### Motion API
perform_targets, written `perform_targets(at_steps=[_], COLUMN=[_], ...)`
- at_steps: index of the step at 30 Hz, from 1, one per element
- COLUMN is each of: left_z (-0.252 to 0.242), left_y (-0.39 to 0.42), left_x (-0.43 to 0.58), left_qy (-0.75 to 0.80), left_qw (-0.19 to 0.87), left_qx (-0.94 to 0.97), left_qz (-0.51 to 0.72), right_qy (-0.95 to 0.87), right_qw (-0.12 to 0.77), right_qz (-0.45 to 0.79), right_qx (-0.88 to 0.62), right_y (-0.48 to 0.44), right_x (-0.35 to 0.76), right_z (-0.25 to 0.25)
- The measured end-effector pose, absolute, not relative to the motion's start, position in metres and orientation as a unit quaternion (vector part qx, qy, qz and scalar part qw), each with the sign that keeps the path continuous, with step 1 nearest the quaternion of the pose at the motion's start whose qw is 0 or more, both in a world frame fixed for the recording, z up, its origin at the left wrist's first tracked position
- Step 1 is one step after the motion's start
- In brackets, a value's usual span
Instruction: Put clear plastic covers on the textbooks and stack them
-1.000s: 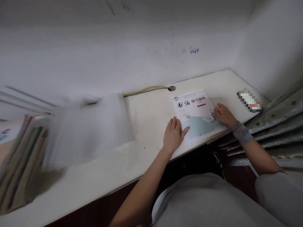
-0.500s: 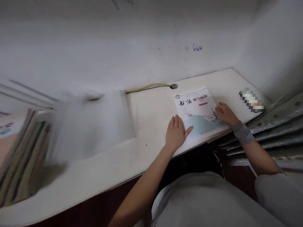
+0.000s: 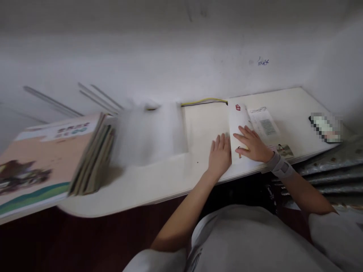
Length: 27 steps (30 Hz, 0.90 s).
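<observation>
An exercise book (image 3: 265,120) lies spread open on the white desk (image 3: 159,181). Its left side is white with a small red mark, and its right side carries a greenish text block and a picture low down. My left hand (image 3: 219,156) rests flat at the book's left edge, fingers stretched out, holding nothing. Over the left page, my right hand (image 3: 251,145) is spread with its fingers apart, seemingly pressing on the paper. A grey band (image 3: 279,164) wraps the right wrist.
On the left is a stack of books (image 3: 93,158) under a large peach-coloured cover (image 3: 53,151). Blurred white sheets (image 3: 150,132) stand beside it. A phone (image 3: 326,128), pixelated, lies at the right end. A yellow cable (image 3: 204,100) runs along the wall.
The book was closed with its front cover showing; now it is open. My right hand has moved from the book's right edge leftward onto the left page. The view has turned left.
</observation>
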State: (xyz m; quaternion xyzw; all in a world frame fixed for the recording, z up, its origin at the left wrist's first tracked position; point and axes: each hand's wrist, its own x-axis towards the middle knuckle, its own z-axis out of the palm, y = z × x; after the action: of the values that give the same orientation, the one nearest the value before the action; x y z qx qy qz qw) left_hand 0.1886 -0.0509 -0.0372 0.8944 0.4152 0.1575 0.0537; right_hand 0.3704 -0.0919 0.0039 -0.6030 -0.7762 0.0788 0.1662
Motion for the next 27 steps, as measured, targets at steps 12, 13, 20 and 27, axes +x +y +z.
perform_targets(at_steps=[12, 13, 20, 27], left_z=[-0.055, -0.055, -0.049, -0.041], left_y=[-0.052, -0.051, -0.055, -0.063], left_x=[0.131, 0.13, 0.126, 0.13], left_qy=[0.513, 0.511, 0.505, 0.505], left_qw=[0.074, 0.077, 0.089, 0.072], left_qx=[0.837, 0.836, 0.829, 0.841], left_qz=[0.176, 0.184, 0.225, 0.177], right_qy=[-0.832, -0.834, -0.84, -0.885], right_qw=[0.052, 0.051, 0.042, 0.012], right_qz=[-0.006, -0.005, -0.023, -0.012], right_qx=[-0.552, -0.549, -0.541, -0.466], right_y=[-0.082, -0.082, -0.085, -0.116], right_x=[0.314, 0.313, 0.313, 0.332], right_z=[-0.007, -0.009, -0.015, -0.008])
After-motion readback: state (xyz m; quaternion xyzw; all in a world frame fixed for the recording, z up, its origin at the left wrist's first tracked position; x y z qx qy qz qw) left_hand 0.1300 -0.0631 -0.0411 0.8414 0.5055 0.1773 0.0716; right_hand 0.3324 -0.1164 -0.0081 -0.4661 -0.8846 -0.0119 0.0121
